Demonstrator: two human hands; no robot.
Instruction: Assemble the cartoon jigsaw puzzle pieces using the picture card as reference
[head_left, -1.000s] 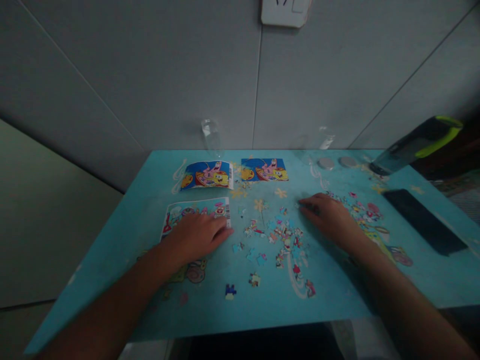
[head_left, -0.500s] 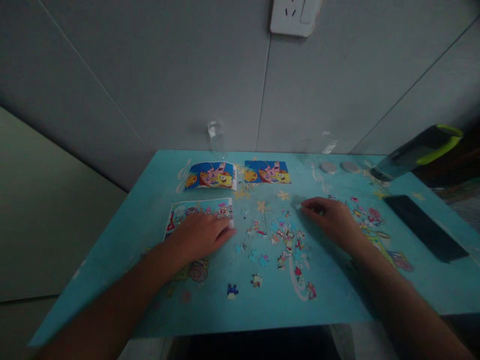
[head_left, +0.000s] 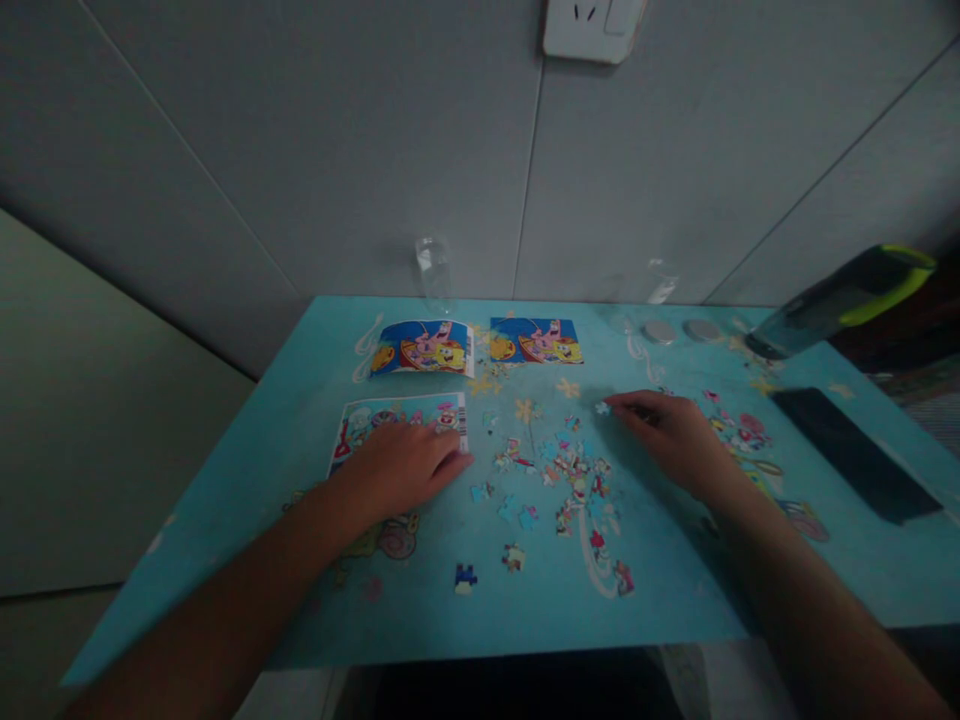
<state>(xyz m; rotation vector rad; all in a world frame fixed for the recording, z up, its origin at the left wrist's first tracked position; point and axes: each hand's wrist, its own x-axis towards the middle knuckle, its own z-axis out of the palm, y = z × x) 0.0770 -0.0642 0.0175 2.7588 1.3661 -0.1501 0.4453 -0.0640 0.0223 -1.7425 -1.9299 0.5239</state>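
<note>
My left hand [head_left: 401,465] lies flat with its fingers out over a printed picture sheet [head_left: 352,425], covering much of it. The fingertips of my right hand [head_left: 667,435] are pinched on a small light-blue jigsaw puzzle piece [head_left: 603,408], just above the table or touching it; I cannot tell which. Between my hands a loose heap of jigsaw pieces [head_left: 577,475] is spread out. Nearer the front edge lie a dark-blue and cream piece [head_left: 465,578] and a pale piece [head_left: 514,557].
Behind my left hand are a curled cartoon sheet [head_left: 424,350] and a flat cartoon picture [head_left: 535,341]. A clear container [head_left: 435,275] stands by the wall. Two silver lids [head_left: 660,332], a dark bottle [head_left: 832,305] and a black flat object [head_left: 855,455] are at the right.
The piece at my right fingertips shows more of its light-blue face, and those fingers have shifted slightly. My left hand stays on the sheet. The view has tilted a little.
</note>
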